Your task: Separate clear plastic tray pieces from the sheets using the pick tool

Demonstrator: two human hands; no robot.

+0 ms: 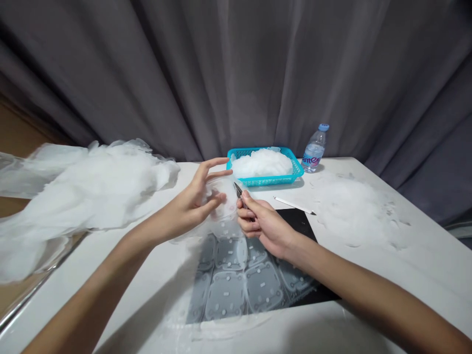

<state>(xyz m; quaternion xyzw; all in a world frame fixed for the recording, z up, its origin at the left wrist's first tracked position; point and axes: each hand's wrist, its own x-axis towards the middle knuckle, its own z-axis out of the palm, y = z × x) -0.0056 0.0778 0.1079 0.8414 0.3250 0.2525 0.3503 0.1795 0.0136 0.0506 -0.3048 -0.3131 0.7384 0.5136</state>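
My right hand (260,221) is closed around a pair of small dark-jawed nippers (239,191), tips pointing up and left. Opposite it, my left hand (201,196) has its fingers and thumb spread beside a clear, thin plastic piece (224,189). Whether the fingers touch that piece, I cannot tell. Under both hands lies a translucent plastic sheet (225,291) of rounded square panels with small slots and dots. It partly covers a black mat (300,221) on the white table.
Behind my hands stands a turquoise basket (265,180) heaped with white translucent pieces (263,162). A water bottle (315,149) is at its right. A white pen-like tool (295,205) lies near a spread white pile (354,211). Another large translucent heap (99,187) covers the left side.
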